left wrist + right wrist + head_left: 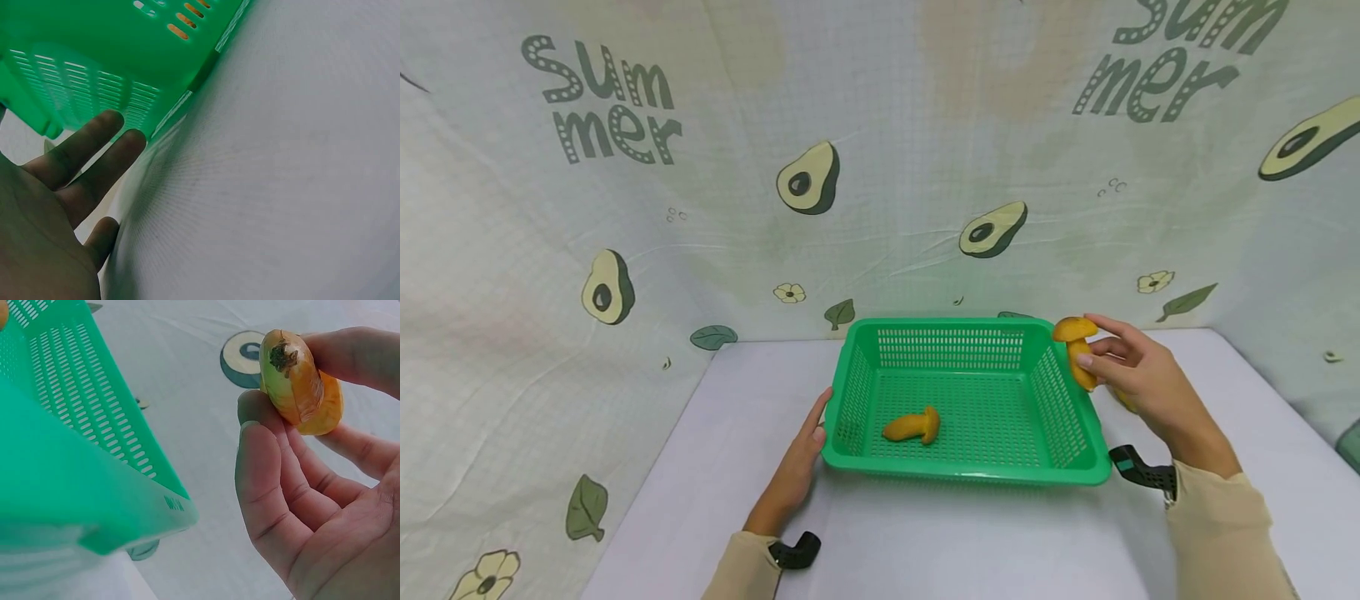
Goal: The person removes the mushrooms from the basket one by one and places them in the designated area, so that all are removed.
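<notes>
A green slotted plastic basket [966,475] stands on the table. One orange-yellow mushroom [912,427] lies on its side on the basket floor. My left hand [795,467] rests against the basket's left wall; the left wrist view shows straight, spread fingers [94,181] beside the slots. My right hand [1138,375] pinches a second mushroom [1080,354] between thumb and fingers, cap up, by the basket's right rim. The right wrist view shows the held mushroom's [290,378] dark-marked stem end. Partly hidden behind the right hand is another yellow thing [1124,400].
A white table [970,542] runs under the basket and both forearms. Behind it hangs a pale cloth [895,183] printed with avocados, leaves and lettering, close to the basket's far rim. Black wrist mounts [1142,472] sit on both sleeves.
</notes>
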The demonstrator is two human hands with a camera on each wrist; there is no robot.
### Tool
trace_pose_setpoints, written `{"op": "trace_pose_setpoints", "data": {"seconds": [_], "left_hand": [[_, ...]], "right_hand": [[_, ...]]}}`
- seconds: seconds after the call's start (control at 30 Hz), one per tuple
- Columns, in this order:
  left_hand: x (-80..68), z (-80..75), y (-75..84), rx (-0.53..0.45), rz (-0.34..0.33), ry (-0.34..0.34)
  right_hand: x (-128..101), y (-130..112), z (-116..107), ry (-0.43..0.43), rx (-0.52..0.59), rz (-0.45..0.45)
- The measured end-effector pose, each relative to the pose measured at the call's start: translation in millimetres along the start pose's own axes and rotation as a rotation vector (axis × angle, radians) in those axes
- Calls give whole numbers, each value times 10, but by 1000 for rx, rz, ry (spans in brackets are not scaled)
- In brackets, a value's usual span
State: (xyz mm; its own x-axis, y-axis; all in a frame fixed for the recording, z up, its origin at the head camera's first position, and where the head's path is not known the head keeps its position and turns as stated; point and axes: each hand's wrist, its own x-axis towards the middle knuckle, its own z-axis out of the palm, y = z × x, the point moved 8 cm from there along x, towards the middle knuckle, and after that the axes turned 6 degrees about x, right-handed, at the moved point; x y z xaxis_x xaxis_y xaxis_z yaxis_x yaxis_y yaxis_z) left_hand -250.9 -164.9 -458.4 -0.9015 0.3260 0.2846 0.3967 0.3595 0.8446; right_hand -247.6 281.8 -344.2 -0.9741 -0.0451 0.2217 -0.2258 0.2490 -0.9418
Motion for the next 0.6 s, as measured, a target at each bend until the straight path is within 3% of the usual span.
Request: {"op": "trace_pose_setpoints", "data": {"seconds": [0.33,0.6], "left_hand": [[1,13,-8,5,-33,-2],[-1,4,-7,6,-17,5]], "right_hand": [[-93,111,-168,25,-82,19],[-177,242,-282,30,-102,49]]}}
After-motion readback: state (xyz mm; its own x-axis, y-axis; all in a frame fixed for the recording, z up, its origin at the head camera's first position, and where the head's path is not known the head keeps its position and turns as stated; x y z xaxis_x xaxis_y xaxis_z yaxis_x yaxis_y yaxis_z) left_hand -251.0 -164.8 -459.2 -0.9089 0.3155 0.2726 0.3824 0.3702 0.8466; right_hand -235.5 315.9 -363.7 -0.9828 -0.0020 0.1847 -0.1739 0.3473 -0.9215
